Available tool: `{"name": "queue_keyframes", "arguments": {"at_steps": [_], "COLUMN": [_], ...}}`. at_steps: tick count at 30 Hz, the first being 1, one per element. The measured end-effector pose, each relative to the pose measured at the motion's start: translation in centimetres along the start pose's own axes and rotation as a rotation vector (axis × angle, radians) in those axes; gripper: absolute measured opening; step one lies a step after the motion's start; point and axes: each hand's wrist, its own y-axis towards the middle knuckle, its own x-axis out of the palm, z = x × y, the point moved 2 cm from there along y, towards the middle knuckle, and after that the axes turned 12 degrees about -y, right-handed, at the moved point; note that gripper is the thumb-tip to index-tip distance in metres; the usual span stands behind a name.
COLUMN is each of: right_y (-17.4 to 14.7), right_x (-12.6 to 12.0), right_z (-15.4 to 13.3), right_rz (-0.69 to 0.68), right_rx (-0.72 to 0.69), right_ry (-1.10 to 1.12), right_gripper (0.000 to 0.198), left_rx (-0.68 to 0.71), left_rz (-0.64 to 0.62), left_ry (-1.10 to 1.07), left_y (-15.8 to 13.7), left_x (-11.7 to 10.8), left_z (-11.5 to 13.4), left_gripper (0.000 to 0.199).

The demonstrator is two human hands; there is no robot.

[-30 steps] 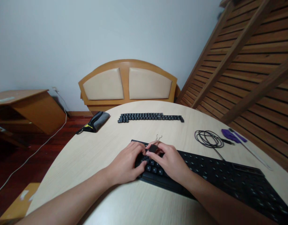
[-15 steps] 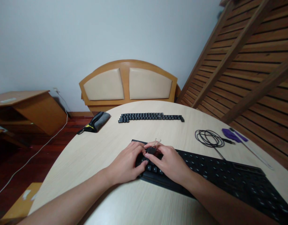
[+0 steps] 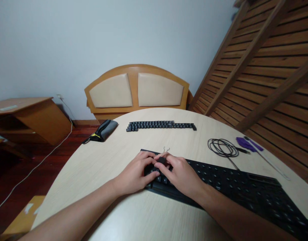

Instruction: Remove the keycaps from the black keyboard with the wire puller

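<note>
A black keyboard (image 3: 234,185) lies across the near part of a round pale wooden table (image 3: 98,167). Both my hands are on its left end. My right hand (image 3: 180,174) pinches a small black wire keycap puller (image 3: 162,159) whose two wire ends stick up toward the far side. My left hand (image 3: 136,174) rests on the keys at the keyboard's left edge, fingers curled beside the puller. Whether a keycap sits in the puller is hidden by my fingers.
A row of loose black keycaps (image 3: 160,126) lies farther back on the table. A coiled black cable (image 3: 222,148) and a purple tool (image 3: 247,144) lie at the right. A grey pouch (image 3: 102,131) sits at the left edge. A wooden headboard (image 3: 136,89) stands behind the table.
My right hand has lowered the puller closer to the keys; its wires now stick up less. My left hand has stayed on the keyboard's left end.
</note>
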Motion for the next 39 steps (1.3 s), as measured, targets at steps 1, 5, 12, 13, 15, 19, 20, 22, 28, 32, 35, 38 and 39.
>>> {"name": "queue_keyframes", "arguments": {"at_steps": [1,5,12,13,15,19,20,22,28,32,35,38,39], "right_y": [0.00,0.10,0.29,0.32,0.37,0.34,0.33,0.37,0.83,0.73,0.62,0.72,0.78], "right_x": [0.03,0.03,0.27,0.30,0.32,0.27,0.28,0.31,0.35,0.32,0.41,0.53,0.57], "right_z": [0.06,0.10,0.42,0.48,0.57,0.62,0.62,0.61,0.44,0.36,0.46,0.76,0.89], "right_rz": [0.003,0.005,-0.025,-0.027,-0.031,-0.039,-0.043,-0.052,-0.061,-0.054,-0.054,-0.042,-0.032], "right_rx": [0.019,0.052,0.157,0.167,0.162,0.136,0.141,0.159,0.200,0.212,0.212,0.212,0.214], "right_ry": [0.034,0.197,0.389,0.385,0.392,0.435,0.451,0.498,0.597,0.595,0.609,0.634,0.641], "right_gripper": [0.018,0.018,0.019,0.018,0.017,0.016,0.016,0.016,0.019,0.020,0.022,0.024,0.025], "left_rx": [-0.001,-0.007,-0.025,-0.027,-0.033,-0.030,-0.027,-0.026,-0.010,-0.004,-0.009,-0.008,-0.006], "left_rz": [0.006,0.022,-0.035,-0.038,-0.036,-0.024,-0.023,-0.021,-0.011,-0.013,-0.012,-0.006,-0.004], "left_ry": [-0.011,-0.045,-0.073,-0.074,-0.074,-0.072,-0.073,-0.077,-0.082,-0.088,-0.094,-0.120,-0.131], "left_y": [-0.01,-0.03,0.07,0.07,0.08,0.12,0.14,0.17,0.14,0.10,0.08,0.07,0.06], "left_x": [0.01,-0.01,-0.48,-0.52,-0.54,-0.40,-0.36,-0.30,-0.17,-0.12,-0.12,-0.14,-0.14], "left_z": [-0.10,-0.36,-0.28,-0.30,-0.33,-0.38,-0.38,-0.39,-0.37,-0.49,-0.53,-0.42,-0.36], "left_gripper": [0.022,0.017,0.015,0.015,0.015,0.014,0.014,0.013,0.015,0.015,0.016,0.014,0.014]}}
